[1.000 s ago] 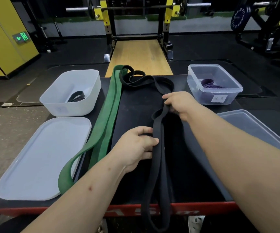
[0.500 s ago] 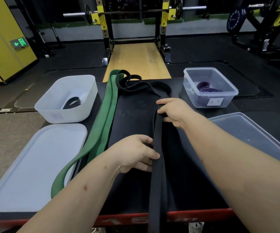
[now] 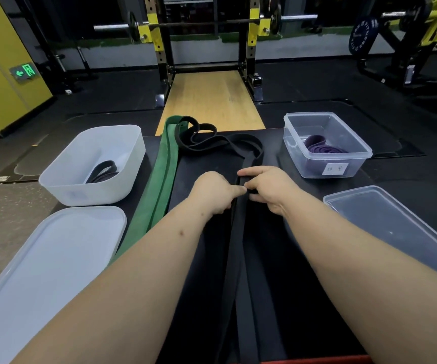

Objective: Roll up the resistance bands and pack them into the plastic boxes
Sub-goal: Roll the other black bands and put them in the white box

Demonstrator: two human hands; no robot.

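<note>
A wide black resistance band (image 3: 241,258) lies lengthwise down the middle of the black table (image 3: 285,258), running off the near edge. My left hand (image 3: 213,191) and my right hand (image 3: 268,189) meet at its far part, both pinching the band where it folds. A thinner black band (image 3: 201,139) lies tangled at the table's far edge. A long green band (image 3: 159,179) stretches along the left side. The white box (image 3: 67,185) at left holds a coiled dark band (image 3: 104,170). The clear box (image 3: 301,164) at right holds a rolled purple band (image 3: 319,147).
A white lid (image 3: 49,258) lies at the near left, with the green band's end over its edge. A clear lid (image 3: 396,227) lies at the near right. Beyond the table are a wooden lifting platform (image 3: 209,101) and a squat rack.
My left hand slid up the black band from the table's middle to meet my right hand. The right hand shifted slightly nearer. The band now lies straighter.
</note>
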